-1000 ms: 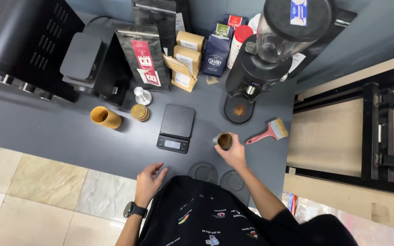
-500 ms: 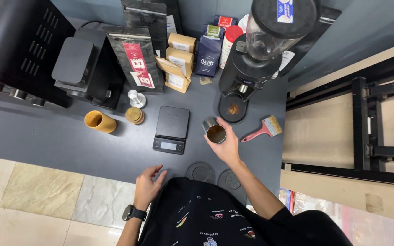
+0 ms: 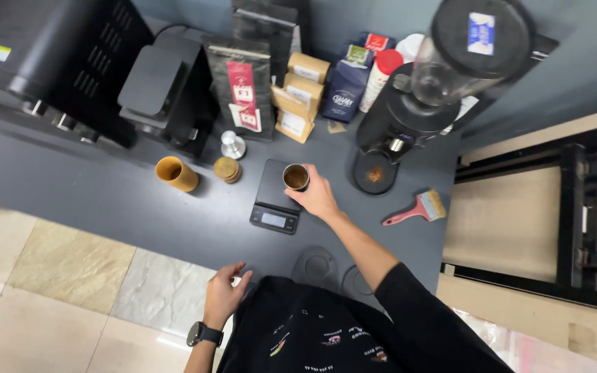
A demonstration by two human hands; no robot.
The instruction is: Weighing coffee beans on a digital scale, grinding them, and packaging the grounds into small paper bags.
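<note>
Since the earlier frame, I am seeing the right hand (image 3: 318, 197) carrying the small metal cup (image 3: 296, 177) leftward from near the red brush (image 3: 414, 208) to above the black scale (image 3: 276, 196). Fingers are wrapping the cup's side, holding it upright over the platform; whether it is touching, I cannot tell. I am judging that centring it and lowering it level will serve best. Right forearm is extending forward; the left hand (image 3: 224, 297) is resting at the counter edge (image 3: 174, 238), fingers loosely curled.

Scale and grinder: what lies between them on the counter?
Head view: only the right hand holding the cup over the scale; the counter toward the grinder is otherwise bare.
</note>
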